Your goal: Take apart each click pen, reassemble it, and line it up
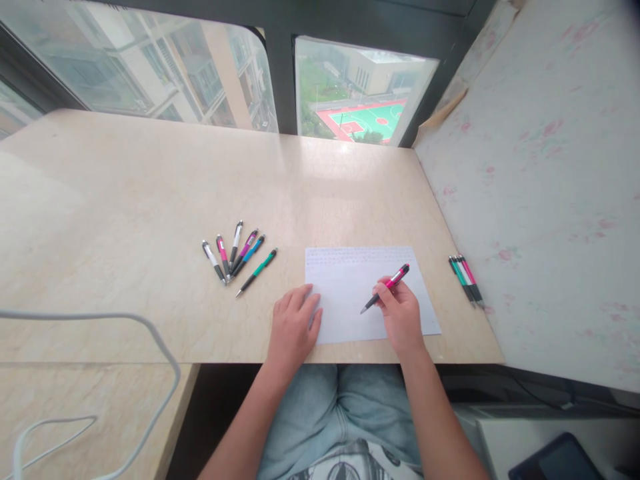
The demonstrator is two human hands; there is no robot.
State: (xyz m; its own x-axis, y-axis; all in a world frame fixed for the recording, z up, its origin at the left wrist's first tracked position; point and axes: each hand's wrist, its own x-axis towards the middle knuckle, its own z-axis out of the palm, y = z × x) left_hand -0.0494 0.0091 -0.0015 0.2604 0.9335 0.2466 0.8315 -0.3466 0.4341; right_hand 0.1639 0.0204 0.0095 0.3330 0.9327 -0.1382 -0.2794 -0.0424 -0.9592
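Note:
A white sheet of paper [360,283] lies near the front edge of the beige marble-look desk [150,200], with faint lines of writing along its top. My right hand [403,317] grips a pink and black pen [387,287], its tip resting on the middle of the sheet. My left hand [295,327] lies flat with fingers spread on the sheet's left edge, holding nothing. Several pens [237,257] in pink, white, blue and green are fanned out on the desk to the left of the paper.
Three more pens [466,279] lie together at the desk's right edge by a pale flowered wall [550,200]. Windows [360,100] run along the far side. A white cable [150,353] loops at the lower left. A dark tablet [555,460] sits low right.

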